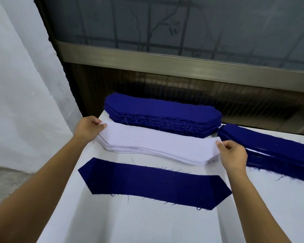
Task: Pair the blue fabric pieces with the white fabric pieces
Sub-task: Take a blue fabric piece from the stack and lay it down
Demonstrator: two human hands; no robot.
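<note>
The single piece lies nearest, the thin stack behind it, the thick stack farthest.

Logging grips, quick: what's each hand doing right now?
Left hand: pinches the left end of the top white piece.
Right hand: pinches its right end.

A white-covered table stands against a dark ribbed panel, above which a brushed metal rail borders a frosted window showing grille bars and branch shadows, with a white sheet hanging at left.
</note>
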